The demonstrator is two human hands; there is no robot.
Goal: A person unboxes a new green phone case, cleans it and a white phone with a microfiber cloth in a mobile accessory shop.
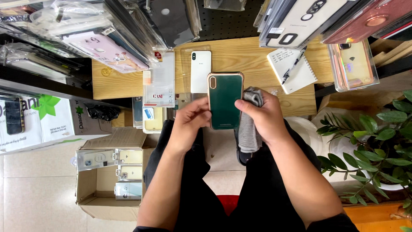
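A dark green phone case (224, 100) with a gold rim is held upright in front of me over my lap. My left hand (191, 122) grips its left edge with thumb and fingers. My right hand (262, 118) touches the case's right edge and clutches a grey cloth (249, 129) that hangs down below the fingers. Behind the case, a white phone case (200, 71) lies on the wooden table (240, 56).
A spiral notepad (296, 71) with a pen (294, 64) lies at the table's right. Packaged cases hang above. An open cardboard box (109, 180) with boxed cases sits on the floor at left. A potted plant (377, 146) stands at right.
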